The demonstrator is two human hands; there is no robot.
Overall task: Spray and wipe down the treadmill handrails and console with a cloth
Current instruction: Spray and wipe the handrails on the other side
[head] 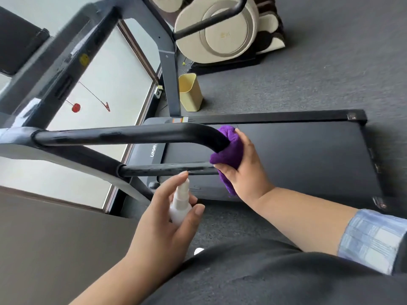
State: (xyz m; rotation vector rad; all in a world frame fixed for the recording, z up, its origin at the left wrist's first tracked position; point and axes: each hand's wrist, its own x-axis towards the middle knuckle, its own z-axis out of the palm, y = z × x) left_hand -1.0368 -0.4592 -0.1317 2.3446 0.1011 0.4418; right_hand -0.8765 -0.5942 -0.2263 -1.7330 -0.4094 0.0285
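The treadmill [286, 159] lies across the grey carpet [330, 62], its black belt matt and flat inside a dark frame; the motor cover reads "UMAY" in white letters, and a small orange-and-white label sits at the foot of the grey upright [170, 69]. The console [55, 69] at upper left is blurred, dark and glossy, with a round yellow sticker whose print cannot be read. The near handrail [123, 135] is a thick black tube, smooth and shiny, bending down at its end; a thinner black bar [167, 169] runs below it.

The right hand [244, 166] grips a purple cloth [229, 150], soft and bunched, wrapped over the end of the handrail, with one corner hanging below the hand. The left hand [160, 219] holds a small white plastic bottle [180, 205], fingers curled round its body and the forefinger resting on the pump head, just below the thin bar.

Behind stand a pale yellow bin [190, 92] and a cream, rounded machine [220, 29].
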